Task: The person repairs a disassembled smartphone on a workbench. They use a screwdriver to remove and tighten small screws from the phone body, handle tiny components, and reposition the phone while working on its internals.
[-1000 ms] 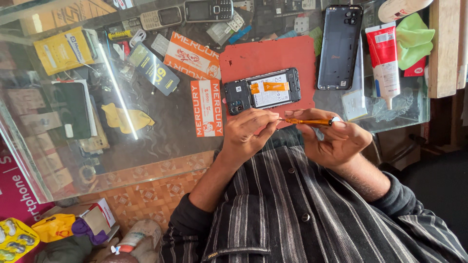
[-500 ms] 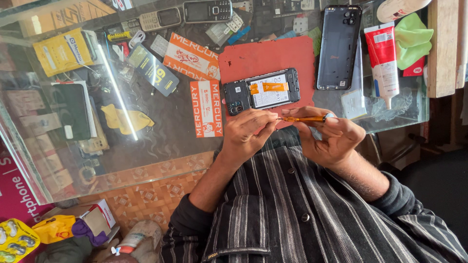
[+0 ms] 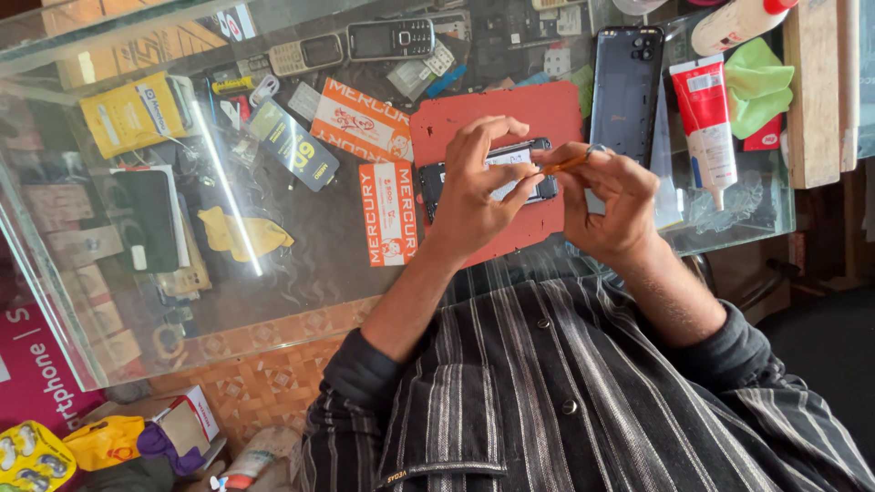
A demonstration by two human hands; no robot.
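Observation:
An opened black phone (image 3: 436, 179) with its back off lies on a red mat (image 3: 547, 114) on the glass counter. My left hand (image 3: 474, 191) rests over the phone, fingers spread across it and pinching its edges. My right hand (image 3: 612, 205) is just right of it and grips a thin orange-handled tool (image 3: 567, 165), whose tip points left at the phone's right end. Most of the phone's inside is hidden under my left fingers.
A black phone back cover (image 3: 624, 91) lies at the mat's right, then a red-and-white tube (image 3: 706, 128), a green cloth (image 3: 756, 82) and a wooden block (image 3: 811, 91). Orange cards (image 3: 387, 214), keypad phones (image 3: 392, 38) and small parts lie to the left and back.
Both hands have moved from the near edge of the mat up onto the phone. My left hand now covers it, and the tool tip has come to its right end.

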